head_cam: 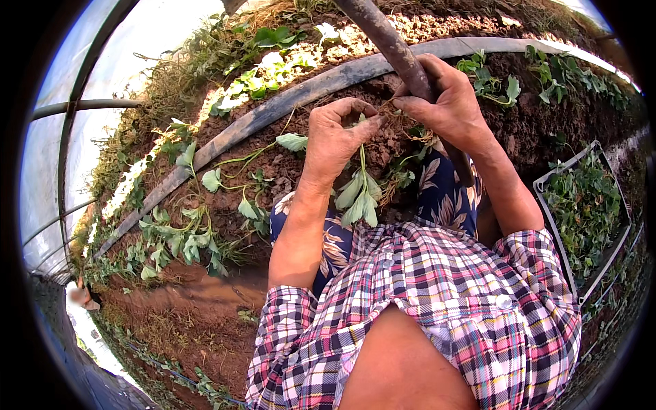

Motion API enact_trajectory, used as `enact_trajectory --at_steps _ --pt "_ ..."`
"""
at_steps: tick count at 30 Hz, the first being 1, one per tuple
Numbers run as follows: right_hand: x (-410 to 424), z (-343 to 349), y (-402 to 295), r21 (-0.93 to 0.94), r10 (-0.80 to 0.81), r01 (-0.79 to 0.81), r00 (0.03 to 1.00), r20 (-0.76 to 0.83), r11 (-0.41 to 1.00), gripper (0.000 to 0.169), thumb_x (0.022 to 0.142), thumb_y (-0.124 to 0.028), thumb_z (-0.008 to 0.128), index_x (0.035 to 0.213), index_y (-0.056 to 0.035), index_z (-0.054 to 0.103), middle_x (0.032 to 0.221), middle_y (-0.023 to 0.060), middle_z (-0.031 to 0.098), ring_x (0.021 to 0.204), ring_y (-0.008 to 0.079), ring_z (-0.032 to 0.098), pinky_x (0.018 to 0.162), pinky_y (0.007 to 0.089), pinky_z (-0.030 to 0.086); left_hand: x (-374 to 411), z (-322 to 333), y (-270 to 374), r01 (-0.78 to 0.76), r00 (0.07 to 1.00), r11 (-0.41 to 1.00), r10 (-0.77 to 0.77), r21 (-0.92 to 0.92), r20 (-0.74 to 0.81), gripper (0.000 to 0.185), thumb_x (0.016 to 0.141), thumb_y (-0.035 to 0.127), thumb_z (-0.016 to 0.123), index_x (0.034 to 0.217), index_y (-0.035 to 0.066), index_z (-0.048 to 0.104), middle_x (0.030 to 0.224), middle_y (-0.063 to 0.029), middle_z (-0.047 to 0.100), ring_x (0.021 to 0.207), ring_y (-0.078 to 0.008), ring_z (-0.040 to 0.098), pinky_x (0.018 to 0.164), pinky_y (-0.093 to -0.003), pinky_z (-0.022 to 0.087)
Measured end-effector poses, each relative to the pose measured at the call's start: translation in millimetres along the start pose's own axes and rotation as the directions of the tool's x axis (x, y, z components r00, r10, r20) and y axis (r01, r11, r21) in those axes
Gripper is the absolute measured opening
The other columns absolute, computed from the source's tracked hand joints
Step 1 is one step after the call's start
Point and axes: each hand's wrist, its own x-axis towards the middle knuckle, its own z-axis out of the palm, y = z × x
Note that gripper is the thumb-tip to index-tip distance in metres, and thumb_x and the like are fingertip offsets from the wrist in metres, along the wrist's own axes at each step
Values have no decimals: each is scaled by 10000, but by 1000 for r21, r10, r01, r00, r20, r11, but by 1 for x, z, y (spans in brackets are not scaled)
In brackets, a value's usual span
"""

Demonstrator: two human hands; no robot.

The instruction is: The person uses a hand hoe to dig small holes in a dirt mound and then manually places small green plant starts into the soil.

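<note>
My left hand (335,138) pinches a leafy seedling (363,197), probably strawberry, between thumb and fingers. Its broad green leaves hang below the hand, over my lap. Close by on the right, my right hand (451,105) has its thumb and fingertips at thin brown roots beside the left fingertips. A dirt-covered pole (387,41) slants down past the right thumb and under the wrist to my knee. Whether the palm also grips it is hard to tell. More bare-rooted plants (410,169) lie just below the right hand.
A long grey flat hose (287,102) curves across the soil bed ahead. Wilted seedlings (184,238) lie on the soil to the left. On the right stands a crate (537,185) filled with green plants. Metal ribs (66,133) and plastic sheeting form the tunnel wall at far left.
</note>
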Motion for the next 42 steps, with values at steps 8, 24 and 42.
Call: enact_trajectory --at_steps 8,24,42 --pt "13 -29 16 -380 117 -112 993 -10 918 296 767 -172 685 927 10 515 626 66 485 566 147 470 540 306 407 -3 -12 -3 -51 970 954 119 297 -214 81 739 -7 643 817 -23 661 723 8 625 650 -34 526 580 -193 436" --pt "70 -67 -39 -191 -216 174 949 -229 966 212 923 -261 478 933 -52 448 628 -4 464 502 59 431 424 221 390 -10 -26 0 -26 942 832 206 554 -265 135 665 -1 664 796 0 631 764 -106 617 700 -212 598 645 -299 457" --pt "29 -32 101 48 590 -604 790 165 796 280 924 -384 432 915 -105 411 645 -11 405 447 58 359 381 217 324 207 -122 -20 -53 751 991 123 126 -649 83 722 90 677 755 13 682 715 -94 666 609 -158 605 588 -288 493"
